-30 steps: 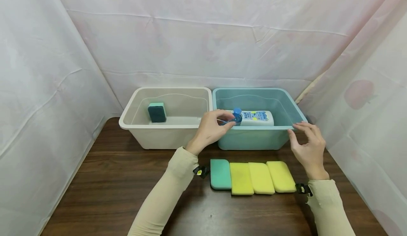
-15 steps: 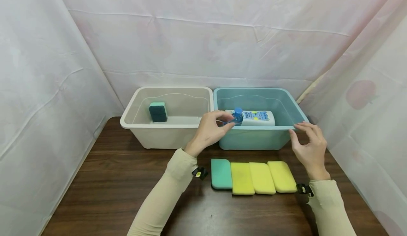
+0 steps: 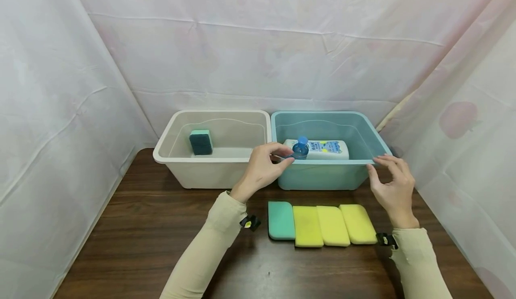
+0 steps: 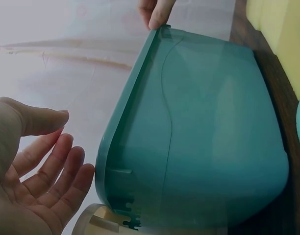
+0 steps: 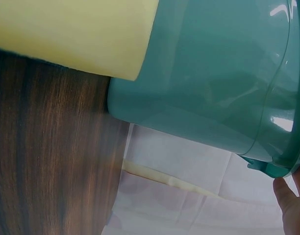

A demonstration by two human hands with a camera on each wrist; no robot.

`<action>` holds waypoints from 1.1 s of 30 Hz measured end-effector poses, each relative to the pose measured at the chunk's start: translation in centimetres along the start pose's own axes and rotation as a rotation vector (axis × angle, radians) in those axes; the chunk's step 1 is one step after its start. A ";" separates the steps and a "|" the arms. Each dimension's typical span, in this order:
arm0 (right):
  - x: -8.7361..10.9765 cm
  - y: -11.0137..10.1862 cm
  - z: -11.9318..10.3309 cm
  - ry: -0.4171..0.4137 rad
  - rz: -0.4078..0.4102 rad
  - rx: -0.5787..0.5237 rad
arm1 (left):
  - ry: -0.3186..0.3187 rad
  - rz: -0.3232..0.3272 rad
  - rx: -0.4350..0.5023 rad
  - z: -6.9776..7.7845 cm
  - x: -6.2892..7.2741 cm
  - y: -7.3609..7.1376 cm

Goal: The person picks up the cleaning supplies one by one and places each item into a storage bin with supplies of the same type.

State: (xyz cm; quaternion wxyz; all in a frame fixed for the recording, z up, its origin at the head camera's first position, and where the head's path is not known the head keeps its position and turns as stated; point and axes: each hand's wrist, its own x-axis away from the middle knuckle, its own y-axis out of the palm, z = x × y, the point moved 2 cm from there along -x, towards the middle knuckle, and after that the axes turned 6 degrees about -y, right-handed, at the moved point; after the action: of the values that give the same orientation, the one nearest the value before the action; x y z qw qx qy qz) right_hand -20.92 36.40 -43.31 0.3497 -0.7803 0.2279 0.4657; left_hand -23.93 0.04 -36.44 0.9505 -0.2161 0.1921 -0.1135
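Note:
My left hand [image 3: 264,167] hovers over the front left corner of the teal bin [image 3: 322,176], fingers relaxed and holding nothing. In the left wrist view, the left hand's thumb and fingers stand apart from the bin rim. Just beyond the fingertips, inside the bin, is a small clear-blue bottle [image 3: 300,149] with a blue cap; its lower part is hidden. A white bottle [image 3: 328,149] with a blue and yellow label lies behind it. My right hand [image 3: 393,185] holds the bin's front right rim between thumb and fingers.
A beige bin [image 3: 209,173] stands left of the teal one and contains a green sponge [image 3: 200,142]. On the wooden table [image 3: 133,245] in front lie a green sponge [image 3: 281,220] and three yellow sponges [image 3: 333,226] in a row. White curtains [image 3: 258,66] surround the table.
My left hand has drawn slightly left, away from the blue-capped bottle, leaving more of both bottles visible. The right hand has stayed on the rim.

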 end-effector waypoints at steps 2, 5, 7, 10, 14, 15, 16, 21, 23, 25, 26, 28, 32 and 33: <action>0.0 0.1 0.0 0.001 0.000 0.000 | 0.003 -0.001 0.002 -0.1 0.1 -0.1; 0.0 0.1 -0.1 -0.001 0.002 -0.003 | 0.012 -0.003 0.004 -0.2 0.4 -0.2; 0.0 0.0 -0.1 -0.003 -0.001 -0.002 | 0.017 -0.002 0.008 -0.3 0.6 -0.2; 0.0 -0.2 -0.1 -0.006 -0.006 -0.002 | 0.021 0.007 0.015 -0.4 0.9 -0.2; 0.1 -0.3 -0.1 -0.001 -0.008 0.002 | 0.028 0.022 0.032 -0.6 1.2 -0.3; 0.1 -0.3 -0.1 0.000 -0.005 0.002 | 0.030 0.024 0.038 -0.7 1.2 -0.3; 0.1 -0.3 -0.1 0.002 -0.002 0.000 | 0.030 0.025 0.041 -0.8 1.3 -0.4; 0.1 -0.4 0.2 -0.001 0.007 -0.003 | 0.019 0.035 0.045 -1.0 1.6 -0.5; 0.1 -0.3 0.2 -0.002 0.004 -0.005 | 0.011 0.047 0.048 -1.1 1.9 -0.7; 0.1 -0.3 0.1 -0.001 0.003 -0.006 | 0.013 0.058 0.052 -1.2 2.2 -1.0; 0.1 -0.3 0.1 -0.001 0.002 -0.005 | 0.016 0.062 0.053 -1.2 2.3 -1.1; 0.1 -0.3 0.0 0.001 0.000 -0.003 | 0.026 0.070 0.051 -1.3 2.6 -1.3; 0.0 -0.3 -0.2 0.001 0.003 0.004 | 0.035 0.079 0.050 -1.6 3.1 -1.6; 0.0 -0.3 -0.2 0.001 0.003 0.005 | 0.033 0.082 0.049 -1.6 3.2 -1.7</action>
State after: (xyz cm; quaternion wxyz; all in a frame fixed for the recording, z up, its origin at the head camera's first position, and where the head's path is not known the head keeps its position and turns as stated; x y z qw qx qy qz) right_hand -20.58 36.43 -43.09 0.3507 -0.7794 0.2304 0.4652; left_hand -21.98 -3.00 -38.04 0.9562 -0.1826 0.2134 -0.0826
